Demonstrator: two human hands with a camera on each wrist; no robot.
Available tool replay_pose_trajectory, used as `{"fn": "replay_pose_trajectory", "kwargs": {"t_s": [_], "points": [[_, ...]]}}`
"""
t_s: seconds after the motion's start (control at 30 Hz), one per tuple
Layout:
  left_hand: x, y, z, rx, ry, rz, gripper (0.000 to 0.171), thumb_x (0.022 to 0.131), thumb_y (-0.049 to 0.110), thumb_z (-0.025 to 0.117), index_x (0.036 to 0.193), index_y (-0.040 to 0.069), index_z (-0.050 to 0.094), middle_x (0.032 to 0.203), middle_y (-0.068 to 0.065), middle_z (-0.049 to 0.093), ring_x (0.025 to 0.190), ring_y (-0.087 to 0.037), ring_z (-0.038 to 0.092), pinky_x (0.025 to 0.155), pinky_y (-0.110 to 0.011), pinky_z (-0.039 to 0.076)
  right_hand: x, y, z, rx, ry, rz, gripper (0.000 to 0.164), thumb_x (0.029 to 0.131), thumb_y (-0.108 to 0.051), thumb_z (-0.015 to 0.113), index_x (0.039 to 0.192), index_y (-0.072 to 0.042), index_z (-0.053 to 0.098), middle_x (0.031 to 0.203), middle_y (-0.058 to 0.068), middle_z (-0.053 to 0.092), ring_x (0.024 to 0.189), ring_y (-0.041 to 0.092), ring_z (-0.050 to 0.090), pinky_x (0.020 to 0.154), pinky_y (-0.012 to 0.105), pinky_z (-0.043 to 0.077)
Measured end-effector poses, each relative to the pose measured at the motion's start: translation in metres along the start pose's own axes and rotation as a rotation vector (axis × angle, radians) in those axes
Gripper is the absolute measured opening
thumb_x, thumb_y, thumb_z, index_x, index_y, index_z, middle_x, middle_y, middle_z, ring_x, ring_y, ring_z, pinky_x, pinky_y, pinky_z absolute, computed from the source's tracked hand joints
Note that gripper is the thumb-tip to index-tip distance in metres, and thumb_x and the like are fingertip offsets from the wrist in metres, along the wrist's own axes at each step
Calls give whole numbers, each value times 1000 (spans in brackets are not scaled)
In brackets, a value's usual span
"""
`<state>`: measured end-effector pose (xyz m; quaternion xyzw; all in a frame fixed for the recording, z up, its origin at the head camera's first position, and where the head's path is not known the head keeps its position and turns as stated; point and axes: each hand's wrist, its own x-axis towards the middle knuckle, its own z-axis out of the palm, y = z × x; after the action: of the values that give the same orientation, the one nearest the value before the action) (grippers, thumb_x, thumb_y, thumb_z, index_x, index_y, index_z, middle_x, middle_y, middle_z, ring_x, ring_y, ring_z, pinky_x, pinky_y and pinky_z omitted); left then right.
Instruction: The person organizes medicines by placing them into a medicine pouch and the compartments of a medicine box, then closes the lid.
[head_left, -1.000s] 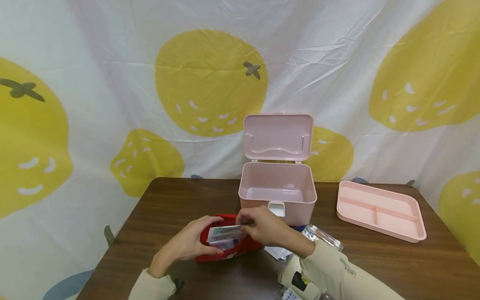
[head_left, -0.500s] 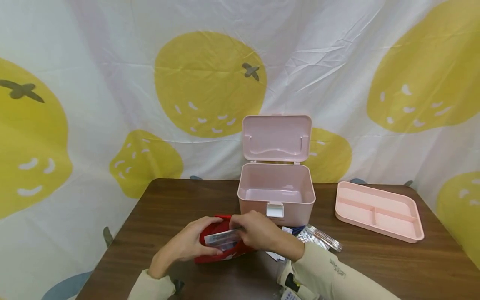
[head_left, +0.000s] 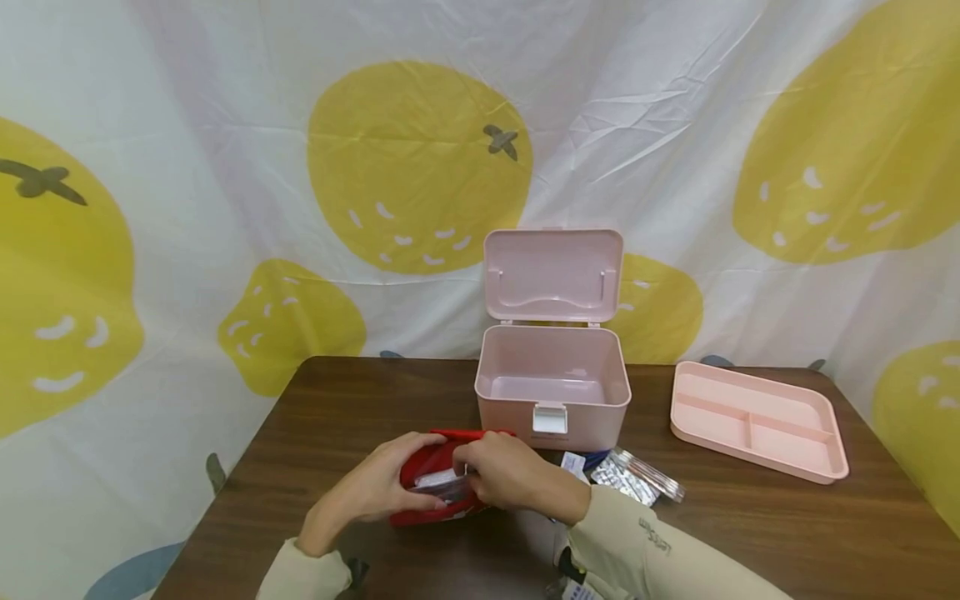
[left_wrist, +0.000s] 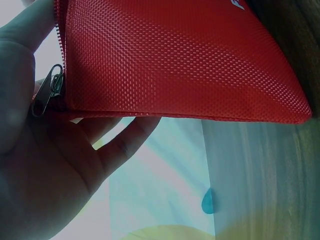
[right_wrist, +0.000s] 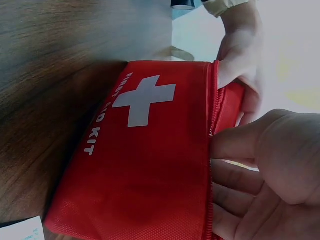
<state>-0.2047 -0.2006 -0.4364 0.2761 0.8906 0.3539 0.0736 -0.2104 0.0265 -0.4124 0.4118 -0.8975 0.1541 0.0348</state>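
A red zippered first aid pouch (right_wrist: 160,180) with a white cross stands with its mouth unzipped in front of the pink box. My left hand (head_left: 378,479) grips its left end, thumb on the near side and fingers on the far side. The metal zipper pull (left_wrist: 47,92) hangs by that palm in the left wrist view. A flat pale packet (head_left: 437,479) shows low inside the mouth. My right hand (head_left: 498,468) reaches in from the right and pinches the packet's right end. Its fingertips are hidden behind the pouch's front edge in the right wrist view.
Behind the pouch stands a pink box (head_left: 592,423) with its lid (head_left: 555,271) raised. A pink divided tray (head_left: 712,392) lies at the right. A silver blister sheet (head_left: 621,479) and some thin wrapped sticks (head_left: 652,475) lie right of my right hand.
My right hand has moved left and lower into the pouch's mouth, and the packet has sunk deeper inside. My left hand keeps its grip in place.
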Motion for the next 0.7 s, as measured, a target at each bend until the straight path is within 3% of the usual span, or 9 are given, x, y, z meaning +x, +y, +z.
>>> {"fn": "replay_pose_trajectory", "kwargs": {"t_s": [0.33,0.7], "points": [[-1,-1,0,-3,-12,-24,72,78,35,84,139,15,51,127,1,58,110,-18,56,90,-39,53,3,-6,5,-88,-25,15,9,79,-10,73,80,-18,70,70,-3,67,60,14,59,56,29,48],[-1,1,1,11,-1,-15,73,78,37,84,139,15,51,127,1,58,109,-17,56,90,-38,53,3,-8,12,-83,-22,22,12,79,-8,73,76,-19,68,67,-4,64,56,14,56,52,27,44]]}}
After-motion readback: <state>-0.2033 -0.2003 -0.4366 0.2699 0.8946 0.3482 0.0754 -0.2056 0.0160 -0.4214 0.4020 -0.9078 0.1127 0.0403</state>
